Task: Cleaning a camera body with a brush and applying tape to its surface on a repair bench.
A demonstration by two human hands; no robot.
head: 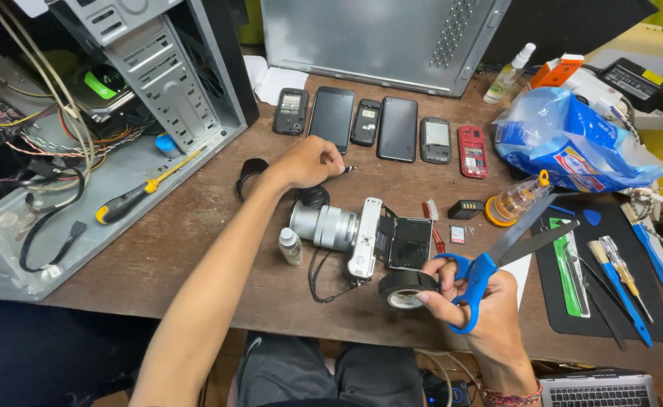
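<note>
Worker at the bench, head-camera view | arms: both bare to above the elbow, no sleeves in sight | left hand point(310, 160): no ring, no glove | right hand point(476, 300): no glove; braided red-and-dark patterned bracelet point(509, 396) at the wrist | legs: dark grey trousers point(331, 373), lap seen below the table edge

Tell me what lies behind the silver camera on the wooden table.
Behind the silver camera the left hand holds a small pointed tool, and beyond it a row of phones lies before a metal panel. The hand covers the tool's handle, and the table beneath the camera is hidden.
</note>
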